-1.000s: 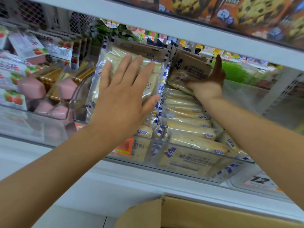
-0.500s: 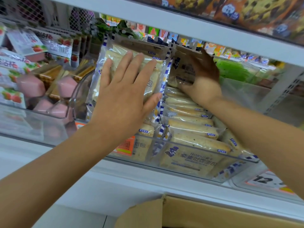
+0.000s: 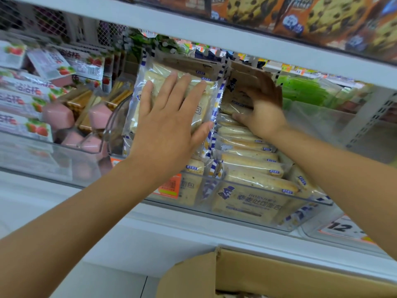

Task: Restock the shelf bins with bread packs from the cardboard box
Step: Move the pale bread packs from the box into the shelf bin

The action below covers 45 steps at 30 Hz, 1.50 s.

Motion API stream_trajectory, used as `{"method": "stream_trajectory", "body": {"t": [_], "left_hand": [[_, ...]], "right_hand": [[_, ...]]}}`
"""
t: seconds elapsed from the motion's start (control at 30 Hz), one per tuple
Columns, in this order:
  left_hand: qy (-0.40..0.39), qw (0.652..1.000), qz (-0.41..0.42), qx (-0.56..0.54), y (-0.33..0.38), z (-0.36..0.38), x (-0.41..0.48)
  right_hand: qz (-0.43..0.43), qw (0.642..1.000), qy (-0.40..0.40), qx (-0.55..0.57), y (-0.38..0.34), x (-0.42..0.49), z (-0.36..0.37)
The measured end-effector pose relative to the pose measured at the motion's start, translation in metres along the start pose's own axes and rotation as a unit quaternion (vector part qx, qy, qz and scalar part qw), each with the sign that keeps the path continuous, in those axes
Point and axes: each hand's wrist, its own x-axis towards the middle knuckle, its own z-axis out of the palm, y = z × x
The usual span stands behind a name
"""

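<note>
A clear shelf bin (image 3: 268, 191) holds rows of bread packs in see-through wrappers with blue-and-white striped edges. My left hand (image 3: 169, 125) presses flat, fingers spread, against the upright bread pack (image 3: 150, 76) at the left row's back. My right hand (image 3: 261, 108) grips a darker bread pack (image 3: 238, 82) at the back of the right row, fingers over its face and thumb under its lower edge. More packs (image 3: 251, 162) stand in front of it. The cardboard box (image 3: 268, 278) shows at the bottom, its flap open.
A neighbouring clear bin (image 3: 43, 145) on the left holds pink and strawberry-printed snack packs. The upper shelf board (image 3: 214, 35) hangs close above the hands, with cookie boxes (image 3: 322, 16) on it. A price tag marked 12 (image 3: 341, 227) sits at the shelf's front right.
My right hand shifted from holding the dark pack's right edge to lying over its face, pushing it back in the row. My left hand stayed pressed on the left pack.
</note>
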Motion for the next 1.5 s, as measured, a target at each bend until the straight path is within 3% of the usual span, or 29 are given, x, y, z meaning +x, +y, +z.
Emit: {"method": "stream_trajectory", "body": {"t": [0.2,0.33,0.53,0.67,0.73,0.9,1.1,1.17,1.23,1.3,1.4,1.47,1.5], "left_hand": [[-0.048,0.997,-0.016,-0.065,0.005,-0.014,-0.001],[-0.074,0.994,-0.035,-0.068,0.01,-0.024,-0.002],[0.024,0.99,-0.077,-0.112,0.072,-0.054,-0.047],[-0.125,0.939,-0.137,-0.289,0.136,-0.056,-0.102],[-0.205,0.915,-0.15,-0.313,0.165,-0.043,-0.132],[-0.38,0.853,-0.161,-0.319,0.219,0.01,-0.203],[-0.465,0.792,-0.238,-0.315,0.247,0.058,-0.261],[-0.493,0.779,-0.248,-0.297,0.252,0.064,-0.27],[-0.507,0.774,-0.248,-0.286,0.252,0.068,-0.276],[-0.522,0.764,-0.247,-0.288,0.25,0.069,-0.276],[-0.54,0.735,-0.264,-0.313,0.252,0.071,-0.263],[-0.542,0.703,-0.299,-0.351,0.262,0.07,-0.25],[-0.545,0.663,-0.334,-0.389,0.268,0.07,-0.245]], "right_hand": [[0.005,0.994,-0.052,0.1,-0.01,-0.042,-0.037],[0.032,0.993,-0.02,0.115,-0.022,-0.077,-0.073],[0.015,0.991,-0.016,0.129,-0.036,-0.148,-0.117],[0.038,0.987,-0.06,0.146,-0.022,-0.218,-0.134],[0.06,0.979,-0.121,0.151,-0.002,-0.264,-0.129],[0.191,0.912,-0.341,0.121,0.062,-0.394,-0.105],[0.414,0.776,-0.458,0.128,0.115,-0.518,-0.056],[0.433,0.754,-0.477,0.128,0.121,-0.545,-0.034],[0.417,0.76,-0.484,0.121,0.123,-0.561,-0.016],[0.429,0.767,-0.462,0.12,0.122,-0.549,-0.022],[0.481,0.749,-0.404,0.211,0.133,-0.512,-0.049],[0.487,0.73,-0.374,0.3,0.137,-0.485,-0.074],[0.482,0.713,-0.37,0.35,0.135,-0.474,-0.086]]}}
